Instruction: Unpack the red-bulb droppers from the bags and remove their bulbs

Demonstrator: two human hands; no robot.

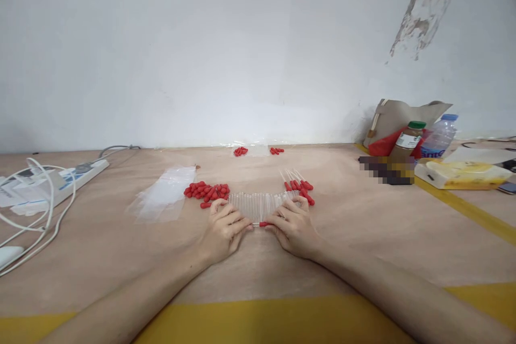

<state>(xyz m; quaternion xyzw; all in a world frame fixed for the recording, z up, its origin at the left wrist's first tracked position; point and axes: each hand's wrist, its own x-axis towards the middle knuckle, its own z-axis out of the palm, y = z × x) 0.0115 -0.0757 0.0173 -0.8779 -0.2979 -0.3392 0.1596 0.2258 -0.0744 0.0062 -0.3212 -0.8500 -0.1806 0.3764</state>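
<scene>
Low in the middle of the table, my left hand (226, 228) pinches one end of a thin glass tube (255, 224). My right hand (293, 227) is closed on a red rubber bulb (263, 224) at the tube's other end. How deep the tube sits in the bulb cannot be made out. Just beyond my fingers lies a row of clear glass tubes (256, 204) side by side. Left of the row is a heap of loose red rubber bulbs (205, 191). Several glass droppers with red bulbs (300, 185) lie beyond my right hand.
Clear plastic bags (167, 193) lie left of the bulbs. Small groups of red bulbs (241, 151) lie near the wall. A power strip (83, 174) with white cables is at left. Bottles (409, 140), a bag (403, 113) and a yellow tissue pack (461, 173) stand at right.
</scene>
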